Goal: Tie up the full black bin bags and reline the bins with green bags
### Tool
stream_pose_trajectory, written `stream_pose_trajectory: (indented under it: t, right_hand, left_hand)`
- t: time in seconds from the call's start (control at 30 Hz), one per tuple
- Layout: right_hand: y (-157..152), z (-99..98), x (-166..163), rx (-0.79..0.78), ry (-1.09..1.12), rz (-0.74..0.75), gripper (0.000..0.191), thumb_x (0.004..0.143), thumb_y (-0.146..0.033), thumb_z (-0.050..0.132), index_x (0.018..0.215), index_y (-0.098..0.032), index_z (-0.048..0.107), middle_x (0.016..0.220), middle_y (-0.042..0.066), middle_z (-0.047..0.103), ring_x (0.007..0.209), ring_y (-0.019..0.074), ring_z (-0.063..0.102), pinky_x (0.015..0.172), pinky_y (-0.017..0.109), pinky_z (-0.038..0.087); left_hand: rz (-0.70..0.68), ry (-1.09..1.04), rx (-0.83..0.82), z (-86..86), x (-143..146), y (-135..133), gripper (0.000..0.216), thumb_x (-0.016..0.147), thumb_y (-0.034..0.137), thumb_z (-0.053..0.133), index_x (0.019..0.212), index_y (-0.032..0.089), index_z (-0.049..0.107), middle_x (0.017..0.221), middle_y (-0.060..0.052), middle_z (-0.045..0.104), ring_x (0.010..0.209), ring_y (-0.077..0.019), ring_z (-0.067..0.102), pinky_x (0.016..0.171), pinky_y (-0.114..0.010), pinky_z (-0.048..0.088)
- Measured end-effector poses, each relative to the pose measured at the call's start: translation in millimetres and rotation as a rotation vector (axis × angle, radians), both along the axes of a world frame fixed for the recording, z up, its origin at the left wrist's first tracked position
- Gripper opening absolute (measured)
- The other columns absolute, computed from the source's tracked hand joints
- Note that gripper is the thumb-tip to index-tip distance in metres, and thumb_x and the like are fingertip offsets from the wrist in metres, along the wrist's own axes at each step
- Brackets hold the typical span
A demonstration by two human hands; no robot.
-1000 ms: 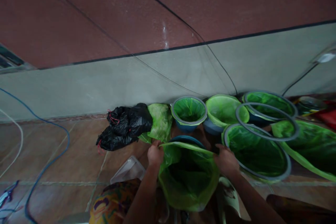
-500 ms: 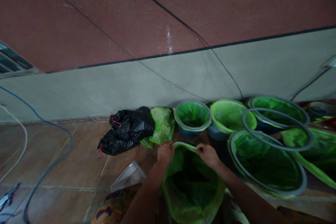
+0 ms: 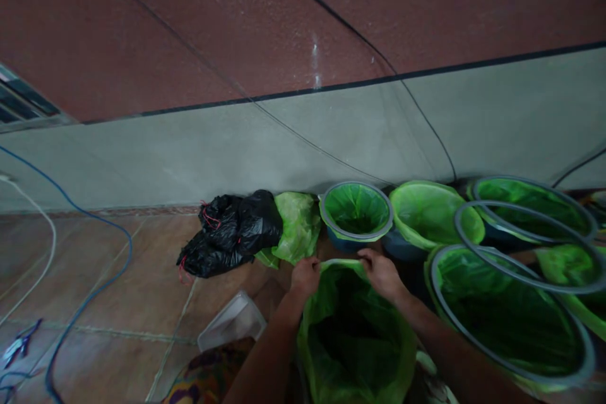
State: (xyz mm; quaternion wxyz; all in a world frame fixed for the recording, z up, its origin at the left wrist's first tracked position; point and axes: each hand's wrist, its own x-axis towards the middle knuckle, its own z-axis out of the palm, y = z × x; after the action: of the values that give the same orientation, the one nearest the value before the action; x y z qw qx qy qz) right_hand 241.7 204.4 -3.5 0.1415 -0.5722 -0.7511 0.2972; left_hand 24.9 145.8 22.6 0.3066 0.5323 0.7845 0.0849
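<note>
Left hand (image 3: 305, 276) and right hand (image 3: 381, 273) both sit at the far rim of a green bag (image 3: 357, 334), which stands open directly in front of the person, on the floor (image 3: 118, 290); the two hands are near each other, with a short stretch of the bag's top edge spanning between them. Left hand's fingers are curled closed on the left part of that edge; right hand's fingers are closed on the edge just to the right, the plastic pinched beneath the fingertips; the exact pinch is partly hidden by the backs of the hands. The bag's mouth gapes toward the camera, its interior dark; the bin beneath it cannot be made out.

Just beyond the hands stands a small lined bin (image 3: 356, 211) with a grey ring around its top; to its right, a second lined bin (image 3: 433, 214) without a ring; further right, a large lined bin (image 3: 509, 309) with a grey ring, and a loose grey ring (image 3: 525, 246) lying across the bins behind it. Left of the small bin lies a crumpled green bag (image 3: 296, 224), touching a heap of black bags (image 3: 230, 233) against the wall (image 3: 189, 151). A blue cable (image 3: 101, 284) runs across the floor at left; a clear plastic lid (image 3: 231, 327) lies near the left forearm.
</note>
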Motion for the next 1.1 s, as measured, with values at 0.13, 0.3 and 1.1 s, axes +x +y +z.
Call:
stream_pose_trajectory:
  t: [0.13, 0.3, 1.1]
  right_hand:
    - [-7.0, 13.3, -18.4, 0.038, -0.087, 0.154, 0.059, 0.084, -0.038, 0.064, 0.137, -0.012, 0.055, 0.125, 0.015, 0.069, 0.115, 0.0272, 0.064, 0.098, 0.036, 0.047]
    - [-4.9, 30.3, -38.2, 0.022, -0.268, 0.314, 0.026, 0.094, -0.026, 0.047, 0.097, -0.02, 0.072, 0.102, 0.01, 0.075, 0.102, 0.0248, 0.068, 0.089, 0.034, 0.045]
    - [31.6, -36.6, 13.8, -0.264, 0.078, 0.124, 0.041, 0.084, -0.044, 0.048, 0.077, -0.015, 0.076, 0.069, 0.004, 0.071, 0.066, 0.0171, 0.061, 0.063, 0.027, 0.042]
  left_hand:
    - [-0.011, -0.004, 0.033, -0.3, 3.1, -2.3, 0.025, 0.095, 0.024, 0.051, 0.101, 0.021, 0.075, 0.099, -0.005, 0.078, 0.091, -0.015, 0.069, 0.082, -0.024, 0.047]
    - [-0.089, 0.019, 0.091, 5.9, 4.2, -8.8, 0.024, 0.096, 0.031, 0.052, 0.099, 0.023, 0.074, 0.1, -0.004, 0.077, 0.094, -0.0161, 0.068, 0.086, -0.025, 0.047]
    - [0.072, -0.03, -0.09, -29.5, -18.8, 8.9, 0.033, 0.094, 0.034, 0.051, 0.084, 0.018, 0.077, 0.088, -0.008, 0.077, 0.088, -0.02, 0.072, 0.077, -0.029, 0.05]
